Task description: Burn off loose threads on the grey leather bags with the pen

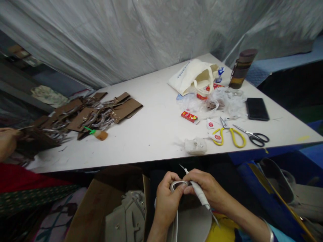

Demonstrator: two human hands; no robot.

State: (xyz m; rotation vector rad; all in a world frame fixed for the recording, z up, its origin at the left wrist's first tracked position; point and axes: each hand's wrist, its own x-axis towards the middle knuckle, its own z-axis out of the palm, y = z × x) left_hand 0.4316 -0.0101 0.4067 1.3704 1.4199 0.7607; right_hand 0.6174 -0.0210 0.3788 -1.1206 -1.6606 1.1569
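Observation:
Low in the head view, my left hand (168, 196) pinches the curved edge of a pale, leather-like piece (193, 223), whose flat panel hangs below between my wrists. My right hand (209, 186) is closed around a thin pointed tool with a white-wrapped handle (200, 193). One sharp tip sticks out past my fingers toward the table, and thin metal ends show at the lower right. The fingertips of both hands meet at the strip-like edge, which they partly hide. Both hands are in front of the table edge.
A white table (156, 134) carries brown bag pieces (128, 109), a green-tipped glue bottle (99, 134), yellow-handled scissors (237, 137), black scissors (259, 138), a phone (257, 109), a tote (189, 77) and a flask (242, 69). A cardboard box (85, 215) stands below; a co-worker's hand (7, 143) is left.

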